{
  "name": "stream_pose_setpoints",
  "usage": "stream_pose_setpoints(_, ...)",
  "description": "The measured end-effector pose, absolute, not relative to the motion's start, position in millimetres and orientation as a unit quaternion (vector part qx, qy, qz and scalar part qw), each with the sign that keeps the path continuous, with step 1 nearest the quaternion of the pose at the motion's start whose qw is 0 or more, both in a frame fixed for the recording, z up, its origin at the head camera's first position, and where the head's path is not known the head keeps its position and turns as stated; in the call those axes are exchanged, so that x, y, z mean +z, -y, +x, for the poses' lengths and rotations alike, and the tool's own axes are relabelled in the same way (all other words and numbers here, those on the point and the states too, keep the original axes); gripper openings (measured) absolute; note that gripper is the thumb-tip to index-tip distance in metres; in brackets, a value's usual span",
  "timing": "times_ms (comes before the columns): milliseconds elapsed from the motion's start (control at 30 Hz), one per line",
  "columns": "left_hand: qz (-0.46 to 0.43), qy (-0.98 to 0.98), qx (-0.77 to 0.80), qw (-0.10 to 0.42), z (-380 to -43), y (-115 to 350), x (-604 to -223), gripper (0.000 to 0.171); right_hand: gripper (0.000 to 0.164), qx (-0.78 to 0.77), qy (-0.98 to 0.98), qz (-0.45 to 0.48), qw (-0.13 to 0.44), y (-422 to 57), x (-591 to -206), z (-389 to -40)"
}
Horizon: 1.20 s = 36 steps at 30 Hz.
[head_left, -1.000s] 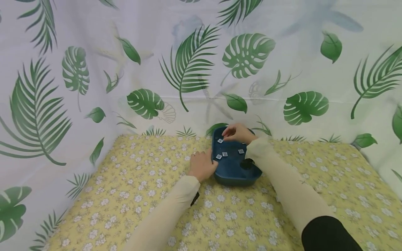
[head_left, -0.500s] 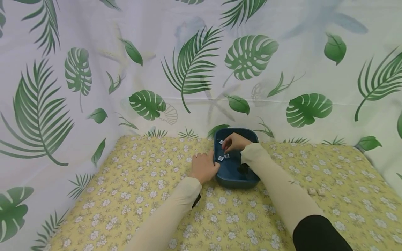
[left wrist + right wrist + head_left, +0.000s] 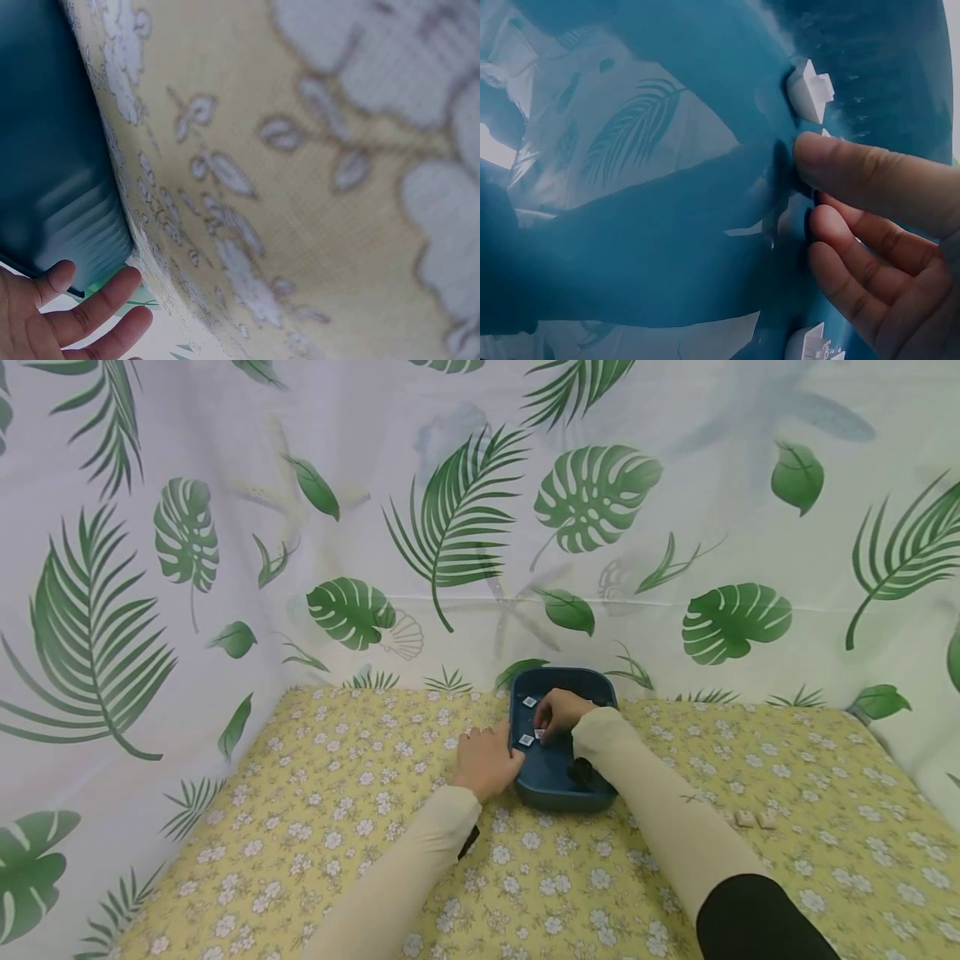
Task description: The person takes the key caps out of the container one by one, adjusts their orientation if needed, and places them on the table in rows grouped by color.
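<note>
A dark blue tub (image 3: 558,797) stands on the cloth, with several small white square pieces inside. One white piece (image 3: 529,702) lies near its far left corner, and another white piece (image 3: 527,740) by the left wall. My right hand (image 3: 561,713) reaches down into the tub. In the right wrist view, thumb and fingers pinch at a third small piece (image 3: 826,133), mostly hidden behind the thumb (image 3: 817,150). My left hand (image 3: 487,760) rests against the tub's left side, thumb at the rim; in the left wrist view its fingers (image 3: 105,304) are loosely spread.
Two small beige blocks (image 3: 756,818) sit on the yellow flowered tablecloth (image 3: 337,860), right of the right forearm. A white leaf-print curtain (image 3: 450,527) hangs directly behind the tub. The right forearm hides part of the tub's right side.
My right hand has moved from the far left corner of the tub toward me, down to the middle piece. The left hand stays at the tub's side.
</note>
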State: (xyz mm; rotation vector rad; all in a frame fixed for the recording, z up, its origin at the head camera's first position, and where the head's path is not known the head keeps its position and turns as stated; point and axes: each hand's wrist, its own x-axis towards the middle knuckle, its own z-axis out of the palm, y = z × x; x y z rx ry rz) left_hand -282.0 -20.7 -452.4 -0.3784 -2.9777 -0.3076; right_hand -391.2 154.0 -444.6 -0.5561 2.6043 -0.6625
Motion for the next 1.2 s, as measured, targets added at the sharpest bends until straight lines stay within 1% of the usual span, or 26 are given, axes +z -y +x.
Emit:
stream_pose_setpoints(267,-0.127,0.984,-0.104,0.065,-281.0,19.7,-452.6,0.037,0.017,-0.220,-0.936,-0.197,0.194,-152.0,-448.1,-391.4)
stream_pose_setpoints(500,-0.127,0.984,-0.111,0.059,-280.6,19.7,-452.1,0.035,0.017,-0.223,-0.936,-0.197,0.191,-153.7,-437.6,-387.8)
stream_pose_setpoints(733,-0.124,0.984,-0.112,0.065,-282.9,20.1,-453.3,0.033,0.018,-0.254,-0.929,-0.212,0.165,-159.6,-430.2,-389.0)
stream_pose_setpoints(967,-0.120,0.986,-0.103,0.056,-284.3,19.0,-454.0,0.035,0.017,-0.277,-0.918,-0.244,0.142,-167.7,-426.4,-386.7)
stream_pose_setpoints(1200,-0.117,0.987,-0.096,0.047,-281.9,19.6,-449.2,0.038,0.016,-0.312,-0.902,-0.267,0.135,-170.4,-403.5,-369.4)
